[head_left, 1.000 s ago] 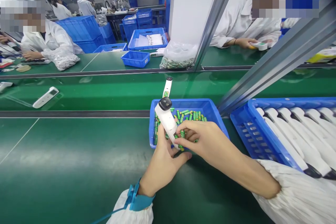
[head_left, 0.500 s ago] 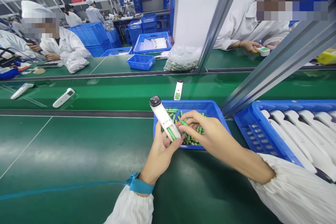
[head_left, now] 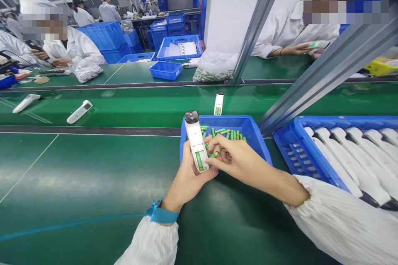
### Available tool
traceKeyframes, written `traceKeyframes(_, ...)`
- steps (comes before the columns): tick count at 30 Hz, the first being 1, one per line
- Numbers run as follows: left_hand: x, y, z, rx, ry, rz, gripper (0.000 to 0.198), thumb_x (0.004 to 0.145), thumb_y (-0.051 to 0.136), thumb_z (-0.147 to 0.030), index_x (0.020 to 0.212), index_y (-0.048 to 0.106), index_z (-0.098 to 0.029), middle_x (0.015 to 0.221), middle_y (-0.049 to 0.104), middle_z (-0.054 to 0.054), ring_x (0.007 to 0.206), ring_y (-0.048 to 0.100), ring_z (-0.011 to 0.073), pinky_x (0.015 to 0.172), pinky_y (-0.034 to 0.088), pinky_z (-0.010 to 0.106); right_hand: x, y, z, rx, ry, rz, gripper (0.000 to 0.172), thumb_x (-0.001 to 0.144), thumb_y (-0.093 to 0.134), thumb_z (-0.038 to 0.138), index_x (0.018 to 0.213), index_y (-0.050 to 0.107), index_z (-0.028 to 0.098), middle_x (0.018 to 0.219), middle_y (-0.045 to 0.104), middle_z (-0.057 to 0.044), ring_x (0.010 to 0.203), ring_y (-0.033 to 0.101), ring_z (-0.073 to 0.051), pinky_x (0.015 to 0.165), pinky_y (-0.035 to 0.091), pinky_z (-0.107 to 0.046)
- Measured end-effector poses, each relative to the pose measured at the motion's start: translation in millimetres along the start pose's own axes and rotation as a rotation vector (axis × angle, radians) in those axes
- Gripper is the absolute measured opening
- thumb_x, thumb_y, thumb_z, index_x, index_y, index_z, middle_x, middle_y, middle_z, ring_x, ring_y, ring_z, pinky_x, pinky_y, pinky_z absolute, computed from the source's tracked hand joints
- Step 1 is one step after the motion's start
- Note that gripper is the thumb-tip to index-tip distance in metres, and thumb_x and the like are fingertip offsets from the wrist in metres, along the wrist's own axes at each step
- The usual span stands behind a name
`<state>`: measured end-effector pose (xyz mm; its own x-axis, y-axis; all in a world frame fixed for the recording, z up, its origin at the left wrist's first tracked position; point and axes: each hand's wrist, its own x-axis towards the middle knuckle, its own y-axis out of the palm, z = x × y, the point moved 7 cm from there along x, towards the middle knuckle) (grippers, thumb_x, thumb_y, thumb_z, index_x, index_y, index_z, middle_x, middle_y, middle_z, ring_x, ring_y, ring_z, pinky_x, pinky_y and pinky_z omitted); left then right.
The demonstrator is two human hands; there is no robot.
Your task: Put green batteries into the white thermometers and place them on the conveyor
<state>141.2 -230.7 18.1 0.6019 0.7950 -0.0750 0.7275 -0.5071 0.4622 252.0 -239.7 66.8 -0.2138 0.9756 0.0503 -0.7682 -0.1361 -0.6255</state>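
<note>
My left hand (head_left: 185,180) is closed around a white handheld thermometer (head_left: 195,136), its black-capped head pointing away from me. The battery compartment faces up without a cover, and one green battery (head_left: 199,160) lies in its left side. My right hand (head_left: 241,155) is beside the compartment with bent fingers, pinching another green battery (head_left: 215,154) whose end shows between them. Below and behind both hands is a blue bin (head_left: 259,140) holding many loose green batteries (head_left: 231,134). A blue wrist strap (head_left: 164,214) circles my left wrist.
White thermometers (head_left: 80,112) lie on the green conveyor belt (head_left: 139,107); one thermometer (head_left: 218,104) behind the bin shows batteries. A blue crate (head_left: 286,149) of white thermometers stands right. A metal post (head_left: 298,83) slants nearby. Co-workers in white sit across the belt.
The thermometer in my left hand has turned more upright and shifted slightly right. My right hand has come lower beside its compartment. Thermometers on the belt have moved right.
</note>
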Motion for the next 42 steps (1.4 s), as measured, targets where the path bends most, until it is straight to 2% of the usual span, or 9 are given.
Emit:
traceKeyframes(6, -3, 3.5, -4, 0.054, -0.022, 0.064, 0.063, 0.086, 0.065, -0.017, 0.138, 0.035, -0.033, 0.159, 0.028, 0.006, 0.121, 0.056, 0.0259, 0.076, 0.060, 0.029, -1, -2, 4, 0.057, 0.005, -0.003, 0.014, 0.095, 0.057, 0.037, 0.098, 0.056, 0.023, 0.067, 0.062, 0.003, 0.056, 0.056, -0.014, 0.054, 0.040, -0.025)
traceKeyframes(10, -2, 4.6, -7, -0.026, 0.002, 0.063, 0.065, 0.082, 0.071, -0.015, 0.133, 0.034, -0.033, 0.162, 0.022, 0.006, 0.128, 0.051, 0.0277, 0.085, 0.060, 0.032, -3, 0, 6, 0.057, -0.016, 0.000, 0.013, 0.098, 0.051, 0.033, 0.102, 0.058, 0.023, 0.067, 0.063, 0.003, 0.055, 0.058, -0.013, 0.054, 0.041, -0.025)
traceKeyframes(15, -4, 5.7, -7, -0.128, -0.006, 0.089, 0.074, 0.076, 0.076, -0.010, 0.132, 0.033, -0.032, 0.154, 0.037, 0.008, 0.134, 0.046, 0.0290, 0.096, 0.055, 0.038, -6, 10, 1, -0.055, -0.060, 0.048, 0.017, 0.097, 0.053, 0.026, 0.114, 0.050, 0.023, 0.068, 0.056, 0.005, 0.057, 0.056, -0.013, 0.056, 0.039, -0.024)
traceKeyframes(20, -3, -0.3, -4, -0.114, -0.067, -0.014, 0.051, 0.090, 0.064, -0.033, 0.131, 0.034, -0.027, 0.128, 0.059, 0.009, 0.112, 0.063, 0.0264, 0.085, 0.059, 0.041, -6, 14, -2, -0.071, -0.031, 0.111, 0.026, 0.098, 0.051, 0.023, 0.123, 0.044, 0.022, 0.072, 0.055, 0.005, 0.061, 0.056, -0.013, 0.057, 0.039, -0.024)
traceKeyframes(26, 1, -6.5, 2, -0.063, -0.068, -0.168, 0.057, 0.085, 0.069, -0.037, 0.128, 0.033, -0.027, 0.108, 0.063, 0.004, 0.095, 0.066, 0.0211, 0.067, 0.059, 0.028, -5, 20, -2, -0.047, 0.013, 0.190, 0.017, 0.098, 0.050, 0.024, 0.114, 0.046, 0.021, 0.072, 0.057, 0.004, 0.062, 0.057, -0.014, 0.056, 0.039, -0.024)
traceKeyframes(30, 0, -7.6, 4, -0.038, -0.056, -0.172, 0.057, 0.082, 0.072, -0.035, 0.124, 0.034, -0.026, 0.104, 0.062, 0.004, 0.092, 0.067, 0.0213, 0.063, 0.059, 0.026, -7, 22, -5, 0.002, 0.042, 0.216, 0.022, 0.098, 0.052, 0.027, 0.119, 0.045, 0.023, 0.075, 0.060, 0.004, 0.064, 0.059, -0.013, 0.057, 0.040, -0.023)
traceKeyframes(33, -1, -6.7, 5, -0.020, -0.074, -0.126, 0.052, 0.085, 0.069, -0.034, 0.122, 0.034, -0.027, 0.119, 0.059, 0.008, 0.097, 0.068, 0.0246, 0.062, 0.063, 0.031, -4, 14, -6, 0.036, 0.045, 0.150, 0.025, 0.098, 0.052, 0.037, 0.118, 0.046, 0.023, 0.071, 0.059, 0.006, 0.059, 0.057, -0.013, 0.055, 0.039, -0.023)
traceKeyframes(38, -2, -8.1, -1, 0.039, -0.043, -0.103, 0.046, 0.088, 0.065, -0.029, 0.121, 0.032, -0.027, 0.137, 0.050, 0.012, 0.103, 0.067, 0.0260, 0.064, 0.066, 0.039, 4, -14, -13, -0.025, 0.075, -0.127, 0.020, 0.099, 0.042, 0.040, 0.103, 0.049, 0.021, 0.057, 0.050, 0.008, 0.047, 0.049, -0.013, 0.051, 0.035, -0.025)
traceKeyframes(42, -2, -6.4, -6, 0.017, -0.018, -0.070, 0.046, 0.089, 0.065, -0.028, 0.122, 0.032, -0.026, 0.140, 0.049, 0.012, 0.103, 0.068, 0.0259, 0.062, 0.066, 0.038, 8, -13, -30, -0.170, 0.127, -0.093, 0.022, 0.098, 0.043, 0.039, 0.109, 0.051, 0.021, 0.068, 0.060, 0.003, 0.049, 0.052, -0.014, 0.051, 0.034, -0.026)
